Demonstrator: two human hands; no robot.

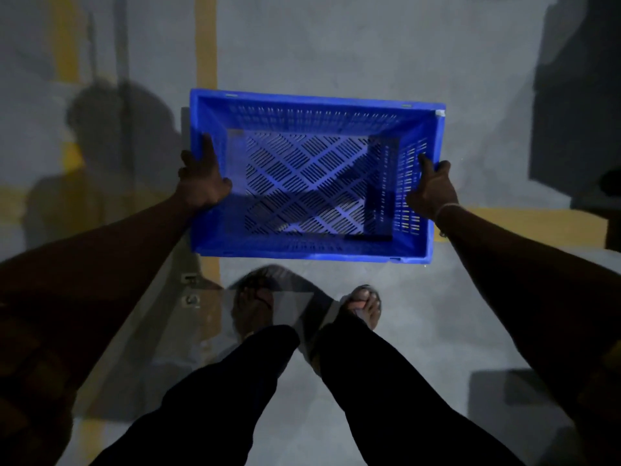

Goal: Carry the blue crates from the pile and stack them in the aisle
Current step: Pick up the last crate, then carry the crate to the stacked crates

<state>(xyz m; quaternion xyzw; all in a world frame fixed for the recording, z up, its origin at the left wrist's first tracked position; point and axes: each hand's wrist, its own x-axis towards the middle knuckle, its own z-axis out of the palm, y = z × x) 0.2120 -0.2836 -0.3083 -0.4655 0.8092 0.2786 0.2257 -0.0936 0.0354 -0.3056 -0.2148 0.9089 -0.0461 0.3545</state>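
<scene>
An empty blue crate (312, 183) with a slotted floor and slotted walls hangs level in front of me, above the grey floor. My left hand (203, 178) grips its left rim, thumb inside the crate and fingers over the outer edge. My right hand (431, 190) grips the right rim the same way, with a thin band on the wrist. No other crate or pile shows in the head view.
Yellow floor lines (205, 42) run ahead and across the grey concrete. My feet in sandals (363, 307) are below the crate. A dark object (578, 95) stands at the right, and a grey metal piece (168, 297) lies low at the left.
</scene>
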